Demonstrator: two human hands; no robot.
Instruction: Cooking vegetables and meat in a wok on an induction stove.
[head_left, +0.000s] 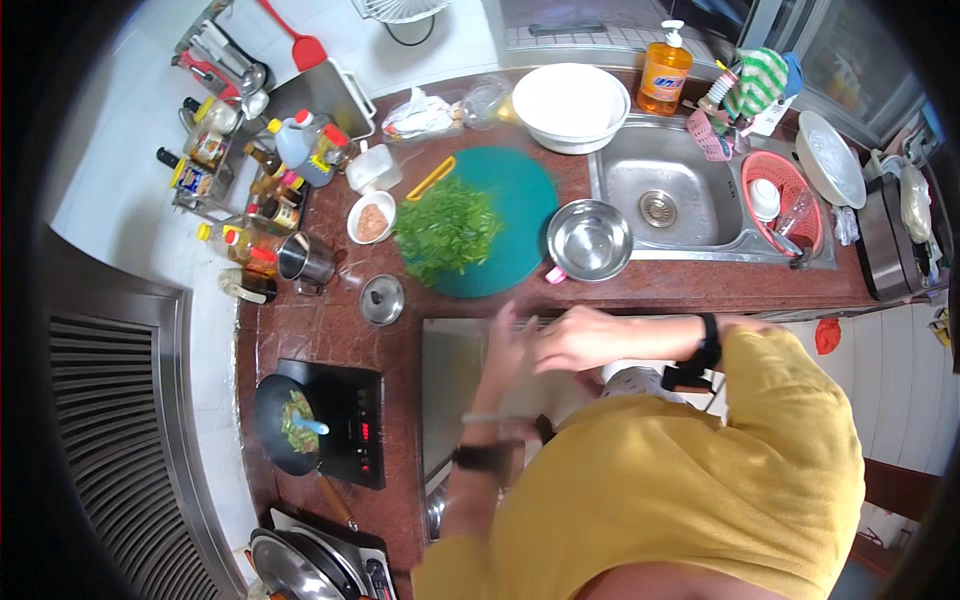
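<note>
My left hand (508, 349) is blurred, fingers raised, just off the counter's front edge; whether it holds anything cannot be made out. Beside it on the right, my right hand (574, 341) is bent at the wrist with its fingers pointing left, and its grip is unclear. Beyond both hands, chopped leafy greens (450, 225) lie on a round green cutting board (525, 217). A steel bowl (590, 240) stands at the board's right edge, near a pink handle (556, 275). A small white bowl (372, 217) holds pinkish minced food. On the left, a wok (281, 442) with food and a blue utensil sits on an induction cooktop (360, 427).
A sink (667, 180) lies at the right, with a red basket (784, 199) at its side. Bottles (300, 146) and a steel pitcher (306, 259) stand at the left. A pot lid (382, 300) rests near the front edge; more pans (300, 566) are at the bottom left.
</note>
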